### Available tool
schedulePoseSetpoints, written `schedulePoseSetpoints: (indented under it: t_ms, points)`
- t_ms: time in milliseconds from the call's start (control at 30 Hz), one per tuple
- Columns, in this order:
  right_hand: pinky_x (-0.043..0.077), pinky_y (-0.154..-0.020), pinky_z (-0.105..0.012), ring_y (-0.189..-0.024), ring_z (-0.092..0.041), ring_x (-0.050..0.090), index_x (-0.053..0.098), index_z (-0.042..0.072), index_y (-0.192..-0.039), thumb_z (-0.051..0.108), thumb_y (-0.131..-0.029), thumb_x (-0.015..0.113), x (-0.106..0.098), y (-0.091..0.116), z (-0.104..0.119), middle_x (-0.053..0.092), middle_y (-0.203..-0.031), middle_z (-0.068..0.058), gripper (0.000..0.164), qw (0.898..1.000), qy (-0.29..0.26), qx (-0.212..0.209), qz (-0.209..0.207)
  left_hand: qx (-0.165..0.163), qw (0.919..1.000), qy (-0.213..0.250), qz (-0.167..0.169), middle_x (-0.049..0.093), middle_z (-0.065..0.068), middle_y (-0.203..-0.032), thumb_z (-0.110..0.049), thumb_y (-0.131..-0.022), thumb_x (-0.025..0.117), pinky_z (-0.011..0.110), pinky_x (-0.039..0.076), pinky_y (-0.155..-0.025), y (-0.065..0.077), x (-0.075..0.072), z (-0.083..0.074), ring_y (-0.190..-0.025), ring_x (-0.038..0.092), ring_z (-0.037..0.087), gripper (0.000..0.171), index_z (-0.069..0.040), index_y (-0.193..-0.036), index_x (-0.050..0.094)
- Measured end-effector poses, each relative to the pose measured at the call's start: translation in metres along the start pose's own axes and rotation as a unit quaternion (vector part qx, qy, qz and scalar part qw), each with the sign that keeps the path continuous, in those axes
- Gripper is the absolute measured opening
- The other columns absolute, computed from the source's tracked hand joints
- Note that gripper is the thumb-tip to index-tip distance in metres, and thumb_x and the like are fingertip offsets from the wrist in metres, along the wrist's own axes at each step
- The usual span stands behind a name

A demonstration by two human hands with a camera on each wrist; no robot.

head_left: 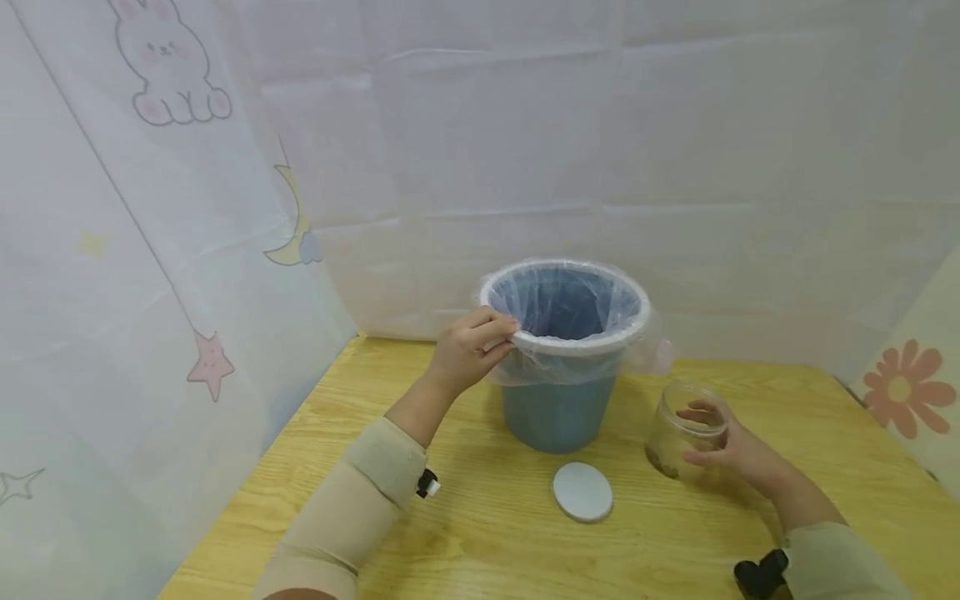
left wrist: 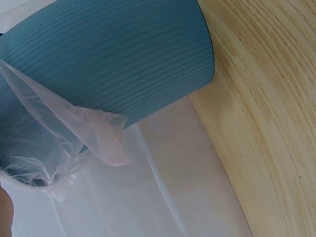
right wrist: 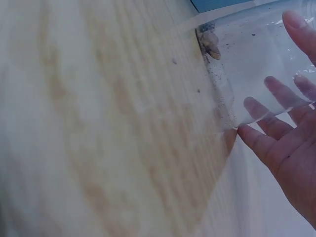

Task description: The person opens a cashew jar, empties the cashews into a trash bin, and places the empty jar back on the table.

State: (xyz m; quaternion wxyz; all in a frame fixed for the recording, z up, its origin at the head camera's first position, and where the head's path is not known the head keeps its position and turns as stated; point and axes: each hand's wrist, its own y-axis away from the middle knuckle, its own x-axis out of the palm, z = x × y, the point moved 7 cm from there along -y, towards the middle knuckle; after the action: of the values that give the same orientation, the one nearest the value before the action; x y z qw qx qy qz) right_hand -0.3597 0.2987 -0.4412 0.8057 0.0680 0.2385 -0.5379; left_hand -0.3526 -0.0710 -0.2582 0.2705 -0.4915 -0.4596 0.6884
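A blue bin [head_left: 558,408] with a white rim stands on the table, lined with a thin clear plastic bag [head_left: 648,350] folded out over the rim. My left hand [head_left: 468,346] pinches the near left part of the rim and bag. In the left wrist view, only a sliver of that hand shows at the left edge. To the right of the bin, my right hand [head_left: 731,450] holds a clear, lidless jar [head_left: 678,442], thumb on the near side and fingers round the far side. Dark bits and a small brownish lump [right wrist: 211,45] lie at the jar's bottom.
A round white lid [head_left: 582,492] lies flat on the wooden table [head_left: 480,533] in front of the bin. Pale printed cloth [head_left: 450,167] hangs behind the table and along its left side.
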Motion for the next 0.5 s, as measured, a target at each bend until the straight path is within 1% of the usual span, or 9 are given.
schedulePoseSetpoints:
  t_ms: [67,133,167,233,300,367,433,467,500]
  points:
    - [0.05,-0.077,-0.027,-0.114,-0.029,0.048,0.013,0.007,-0.137,0.006,-0.083,0.065,0.0,0.001,0.0,0.024,-0.135,-0.031,0.075,1.0,0.013,0.013,0.013,0.002,1.0,0.0,0.001,0.063,0.004,-0.088,-0.012,-0.073,0.076,0.019,0.046,-0.059,-0.001,0.0,-0.001,-0.074,0.06,0.014,0.023,-0.008,-0.095,0.07]
    - [0.05,-0.073,-0.03,-0.111,-0.045,0.045,0.012,0.004,-0.138,0.007,-0.082,0.066,0.0,0.002,0.001,0.023,-0.133,-0.033,0.077,0.999,0.034,0.021,0.026,0.004,1.0,-0.001,0.0,0.063,0.004,-0.088,-0.011,-0.073,0.076,0.019,0.046,-0.06,-0.001,0.001,-0.002,-0.076,0.061,0.014,0.023,-0.007,-0.095,0.07]
    - [0.05,-0.072,-0.031,-0.109,-0.05,0.043,0.012,0.003,-0.138,0.007,-0.082,0.066,-0.001,0.003,0.001,0.023,-0.132,-0.034,0.078,0.998,0.042,0.026,0.032,0.006,1.0,-0.001,0.0,0.063,0.005,-0.089,-0.011,-0.073,0.076,0.019,0.047,-0.063,-0.001,0.002,-0.003,-0.078,0.062,0.014,0.024,-0.007,-0.095,0.07]
    - [0.049,-0.072,-0.033,-0.109,-0.053,0.042,0.012,0.002,-0.137,0.008,-0.082,0.067,-0.003,0.005,0.001,0.023,-0.132,-0.033,0.079,0.997,0.053,0.039,0.043,0.007,1.0,0.001,0.001,0.063,0.005,-0.09,-0.011,-0.073,0.076,0.02,0.049,-0.068,-0.002,0.003,-0.004,-0.082,0.062,0.015,0.024,-0.007,-0.096,0.069]
    - [0.048,-0.074,-0.035,-0.11,-0.052,0.042,0.012,0.001,-0.137,0.01,-0.083,0.065,-0.004,0.007,0.002,0.022,-0.133,-0.034,0.077,0.995,0.061,0.047,0.056,0.008,0.9999,0.007,0.005,0.063,0.005,-0.091,-0.014,-0.075,0.075,0.022,0.049,-0.075,-0.002,0.005,-0.004,-0.086,0.062,0.016,0.023,-0.007,-0.096,0.069]
    - [0.047,-0.075,-0.036,-0.111,-0.048,0.044,0.01,0.001,-0.139,0.008,-0.085,0.062,-0.005,0.01,0.003,0.021,-0.134,-0.035,0.076,0.995,0.052,0.05,0.075,0.007,0.9998,0.015,0.009,0.063,0.005,-0.093,-0.02,-0.078,0.072,0.024,0.049,-0.081,-0.002,0.006,-0.004,-0.089,0.062,0.017,0.024,-0.008,-0.098,0.068]
    - [0.047,-0.077,-0.035,-0.115,-0.038,0.045,0.007,0.002,-0.141,0.006,-0.088,0.056,-0.007,0.012,0.006,0.02,-0.136,-0.034,0.072,0.993,0.034,0.047,0.102,0.001,0.9997,0.021,0.012,0.063,0.005,-0.093,-0.03,-0.084,0.066,0.024,0.048,-0.082,-0.001,0.006,-0.004,-0.09,0.061,0.016,0.026,-0.008,-0.099,0.068]
    - [0.047,-0.078,-0.033,-0.114,-0.032,0.048,0.006,0.003,-0.143,0.005,-0.09,0.053,-0.008,0.013,0.008,0.022,-0.138,-0.031,0.071,0.992,0.022,0.043,0.118,-0.004,0.9996,0.026,0.013,0.063,0.005,-0.094,-0.033,-0.087,0.062,0.024,0.048,-0.082,-0.001,0.005,-0.004,-0.09,0.061,0.015,0.028,-0.008,-0.099,0.068]
    - [0.047,-0.079,-0.031,-0.114,-0.025,0.049,0.004,0.004,-0.144,0.004,-0.092,0.05,-0.01,0.014,0.01,0.024,-0.139,-0.025,0.07,0.99,0.011,0.038,0.134,-0.01,0.9994,0.03,0.014,0.063,0.004,-0.094,-0.036,-0.09,0.057,0.023,0.048,-0.08,-0.001,0.004,-0.004,-0.089,0.061,0.015,0.032,-0.008,-0.099,0.068]
